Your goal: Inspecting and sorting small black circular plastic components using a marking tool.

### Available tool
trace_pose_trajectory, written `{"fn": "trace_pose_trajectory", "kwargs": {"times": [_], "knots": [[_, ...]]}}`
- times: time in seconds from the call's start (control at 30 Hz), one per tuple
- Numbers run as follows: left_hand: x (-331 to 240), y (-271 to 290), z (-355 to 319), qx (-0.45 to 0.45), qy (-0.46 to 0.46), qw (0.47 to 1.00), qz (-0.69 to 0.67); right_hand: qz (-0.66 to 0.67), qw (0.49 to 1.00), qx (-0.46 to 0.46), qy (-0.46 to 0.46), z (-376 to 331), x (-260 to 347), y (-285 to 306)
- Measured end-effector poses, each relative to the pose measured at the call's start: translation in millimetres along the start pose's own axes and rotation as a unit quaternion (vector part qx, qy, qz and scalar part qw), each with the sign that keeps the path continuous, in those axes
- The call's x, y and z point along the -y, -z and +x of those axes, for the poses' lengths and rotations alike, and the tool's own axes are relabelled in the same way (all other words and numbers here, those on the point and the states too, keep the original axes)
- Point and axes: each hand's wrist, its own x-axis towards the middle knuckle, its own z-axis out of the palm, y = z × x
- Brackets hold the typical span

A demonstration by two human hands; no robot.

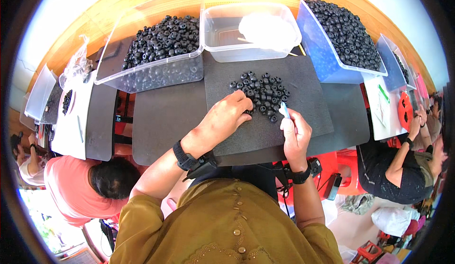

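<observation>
A loose heap of small black ring-shaped pieces point(265, 91), each with a hole, lies on a dark grey mat point(303, 93). At the heap's left edge is my left hand point(226, 113), its fingers curled together against the pieces; whatever they pinch is hidden. My right hand point(296, 134) is closed around a slim tool with a pale blue and white end point(284, 110), which points up at the right side of the heap. The tool's exact kind cannot be made out. Dark bands circle both my wrists.
Beyond the mat stands a clear bin point(251, 51) with something white in it. A clear bin point(156, 77) at left and a bluish one point(327, 60) at right hold many black pieces. One person point(85, 183) sits left, another point(393, 169) right, beside a red piece point(404, 110).
</observation>
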Motion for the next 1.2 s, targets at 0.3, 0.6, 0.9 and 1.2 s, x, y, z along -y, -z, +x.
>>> {"fn": "trace_pose_trajectory", "kwargs": {"times": [0.3, 0.6, 0.9, 1.2], "knots": [[-16, 11, -5, 0.067, 0.16, 0.944, -0.281, -0.014, 1.0, 0.016, 0.023, 2, 7, -2], [-1, 1, -20, 0.017, 0.178, 0.629, -0.757, -0.033, 0.995, 0.057, 0.07, 5, 10, -3], [0, -10, -24, 0.014, 0.2, 0.544, -0.815, -0.026, 0.989, 0.084, 0.121, 3, 8, -4], [-2, -16, -24, 0.031, 0.179, 0.531, -0.828, -0.036, 0.984, 0.103, 0.137, 3, 7, -5]]}}
